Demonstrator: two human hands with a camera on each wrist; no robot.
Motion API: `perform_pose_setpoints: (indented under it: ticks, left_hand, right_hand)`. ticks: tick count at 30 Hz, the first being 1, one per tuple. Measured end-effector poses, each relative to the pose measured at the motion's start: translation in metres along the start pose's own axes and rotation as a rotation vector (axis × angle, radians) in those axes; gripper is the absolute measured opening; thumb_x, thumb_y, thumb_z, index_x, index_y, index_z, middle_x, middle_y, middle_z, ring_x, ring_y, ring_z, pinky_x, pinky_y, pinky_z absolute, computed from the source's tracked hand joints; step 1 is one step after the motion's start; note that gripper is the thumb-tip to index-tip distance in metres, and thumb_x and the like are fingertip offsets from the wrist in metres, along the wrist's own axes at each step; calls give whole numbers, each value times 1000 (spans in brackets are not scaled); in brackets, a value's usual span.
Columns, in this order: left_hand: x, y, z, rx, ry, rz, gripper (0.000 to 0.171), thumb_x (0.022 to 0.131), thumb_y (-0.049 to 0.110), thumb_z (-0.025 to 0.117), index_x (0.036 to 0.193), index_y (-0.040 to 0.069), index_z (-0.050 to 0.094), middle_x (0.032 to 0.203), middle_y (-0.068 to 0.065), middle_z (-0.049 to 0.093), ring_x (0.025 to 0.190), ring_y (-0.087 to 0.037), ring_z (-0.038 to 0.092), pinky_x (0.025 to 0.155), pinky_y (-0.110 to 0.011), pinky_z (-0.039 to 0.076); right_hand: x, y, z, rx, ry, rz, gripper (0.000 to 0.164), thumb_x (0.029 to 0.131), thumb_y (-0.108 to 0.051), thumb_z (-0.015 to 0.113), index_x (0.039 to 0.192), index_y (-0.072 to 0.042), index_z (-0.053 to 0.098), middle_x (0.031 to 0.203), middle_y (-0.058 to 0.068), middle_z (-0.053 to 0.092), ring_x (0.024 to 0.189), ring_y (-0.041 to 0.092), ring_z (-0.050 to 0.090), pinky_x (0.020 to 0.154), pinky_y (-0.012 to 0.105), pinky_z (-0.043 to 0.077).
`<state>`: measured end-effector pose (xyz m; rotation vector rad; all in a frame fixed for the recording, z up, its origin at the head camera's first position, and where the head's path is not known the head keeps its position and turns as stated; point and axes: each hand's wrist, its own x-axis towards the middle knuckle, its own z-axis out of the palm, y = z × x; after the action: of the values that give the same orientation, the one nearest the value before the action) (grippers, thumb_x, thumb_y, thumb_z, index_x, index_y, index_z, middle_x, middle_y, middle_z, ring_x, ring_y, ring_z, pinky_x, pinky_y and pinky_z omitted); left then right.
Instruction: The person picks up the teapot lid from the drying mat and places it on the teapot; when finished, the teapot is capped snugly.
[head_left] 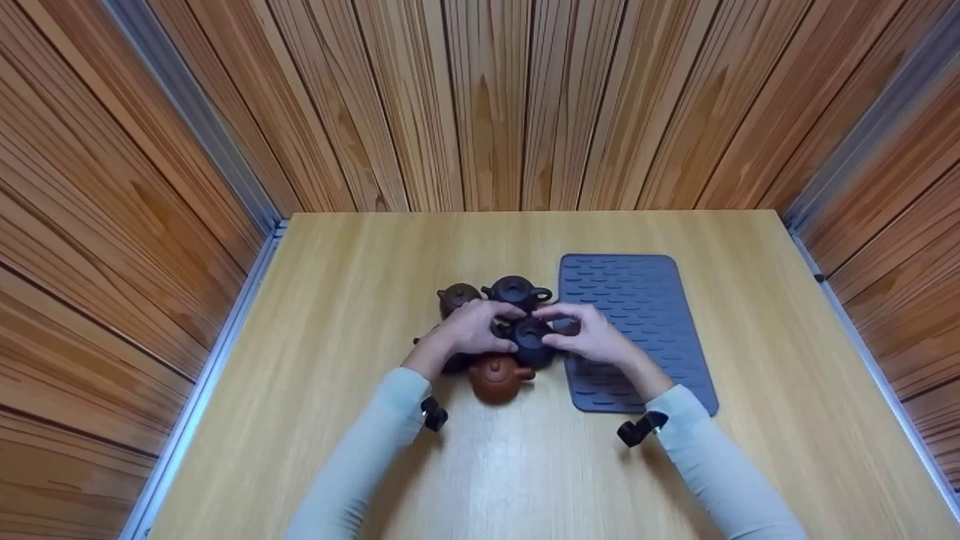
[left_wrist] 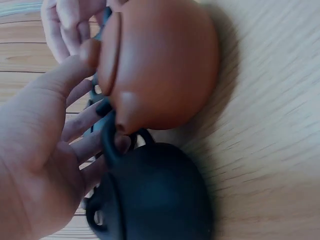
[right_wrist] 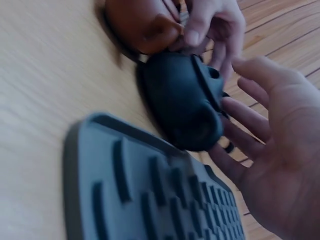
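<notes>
A dark clay teapot [head_left: 531, 346] stands between my two hands, by the left edge of the grey mat. My left hand [head_left: 480, 328] reaches along its left side, thumb and fingers spread apart. My right hand [head_left: 589, 334] is at its handle side, fingertips right at the pot and thumb apart from the fingers; in the right wrist view the handle [right_wrist: 202, 127] shows in front of the fingers. A reddish-brown teapot [head_left: 496, 381] sits just in front of my left hand. Another black teapot [left_wrist: 160, 195], partly hidden in the head view, stands beneath my left wrist.
Behind the hands stand a brown teapot [head_left: 457, 298] and a black teapot [head_left: 516, 292], close together. The grey ribbed mat [head_left: 637, 315] lies to the right on the wooden table [head_left: 337, 315]. Wood-plank walls [head_left: 487, 105] enclose the table's back and sides.
</notes>
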<state>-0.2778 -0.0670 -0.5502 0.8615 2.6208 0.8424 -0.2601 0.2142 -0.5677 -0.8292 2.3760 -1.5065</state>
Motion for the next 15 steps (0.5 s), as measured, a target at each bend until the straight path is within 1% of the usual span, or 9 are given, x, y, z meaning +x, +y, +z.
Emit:
perform_pose_setpoints:
  ticks: [1,2,3,5,6,8,10,12,15]
  left_hand:
    - [-5,5,-5,-20,-3,-18,60,94,32,90,150,16,73,146,-9,79,140,-33,71,124,-52,52]
    - [-9,7,-9,-30,3,-25,61,94,33,90,150,17,72,146,-10,79,137,-33,73,123,-52,53]
    - [-12,8,-11,-42,9,-34,62,95,33,90,151,16,72,147,-11,78,135,-33,74,122,-52,53]
    - [-19,8,-16,-65,22,-40,63,96,34,89,154,17,70,151,-12,76,134,-34,74,122,-53,53]
    - [-23,8,-18,-79,28,-41,64,96,34,89,155,17,69,153,-12,75,134,-35,73,123,-55,52]
    - [-32,7,-21,-109,39,-38,67,96,35,88,157,17,68,156,-12,72,137,-38,71,124,-58,49]
    - [-40,5,-24,-127,52,-27,69,95,36,88,158,17,66,159,-13,70,144,-40,67,127,-61,46]
    - [-50,1,-28,-148,71,-12,72,94,35,87,160,15,64,160,-14,69,147,-41,64,129,-62,45]
    - [-65,-4,-34,-204,96,2,73,95,33,86,161,12,62,162,-17,66,152,-41,61,132,-61,43]
  right_hand:
    - [0,-1,-2,11,-23,-2,45,102,-6,81,146,0,72,149,23,74,145,47,66,120,59,55]
    - [-1,-2,-5,23,-40,-6,47,103,-4,80,148,1,70,151,25,72,145,49,65,118,62,56]
    - [-2,-3,-7,33,-54,-13,49,103,-3,80,150,2,68,152,27,71,146,50,64,117,62,57]
    - [-4,-4,-10,44,-69,-26,51,102,-1,79,151,5,66,154,30,68,146,50,63,114,57,60]
    - [-6,-4,-12,50,-72,-29,52,102,0,79,152,5,66,155,32,67,147,48,64,113,54,61]
    - [-11,-5,-16,51,-72,-30,53,102,-1,79,153,4,65,157,32,65,148,38,66,113,51,62]
    - [-17,-5,-21,48,-69,-26,54,102,-3,80,153,4,65,158,32,64,148,28,66,114,53,61]
    - [-22,-5,-27,47,-65,-9,54,103,-4,79,155,1,65,160,31,63,150,22,65,118,56,58]
    - [-32,-4,-37,43,-55,9,57,104,-4,78,158,-1,62,165,29,60,154,31,61,121,58,56]
